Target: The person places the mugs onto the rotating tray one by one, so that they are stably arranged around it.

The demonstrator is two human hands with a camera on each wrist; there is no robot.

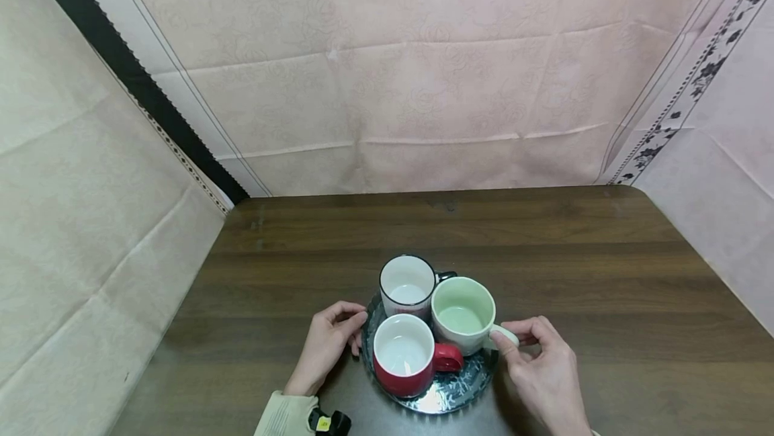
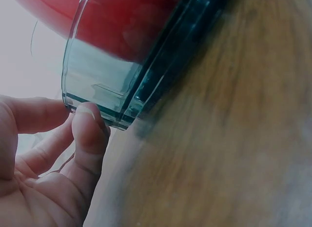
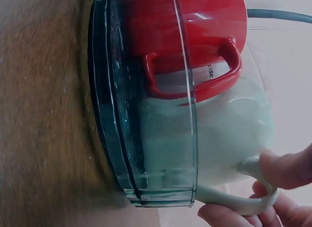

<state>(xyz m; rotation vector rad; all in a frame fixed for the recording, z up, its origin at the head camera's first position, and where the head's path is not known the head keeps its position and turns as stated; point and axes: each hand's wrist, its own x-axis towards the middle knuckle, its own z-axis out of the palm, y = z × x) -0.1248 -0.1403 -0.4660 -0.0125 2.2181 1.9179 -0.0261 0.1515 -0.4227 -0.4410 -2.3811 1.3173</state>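
Observation:
A round glass tray [image 1: 450, 392] with a raised clear rim sits on the table and bears three mugs. The red mug [image 1: 404, 382], white inside, stands at its front. Behind that is a white mug [image 1: 408, 281] with a dark rim and dark handle. On the right stands a pale green mug [image 1: 464, 315]. My left hand [image 1: 331, 338] pinches the tray's left rim between thumb and fingers, seen close in the left wrist view. My right hand [image 1: 541, 362] grips the green mug's handle [image 3: 239, 202], thumb on top and fingers beneath.
The brown wooden table [image 1: 290, 248] reaches back to a pale patterned cloth [image 1: 423, 86] hung behind it. More cloth hangs at both sides. A black strap with a small device [image 1: 329, 422] is around my left wrist.

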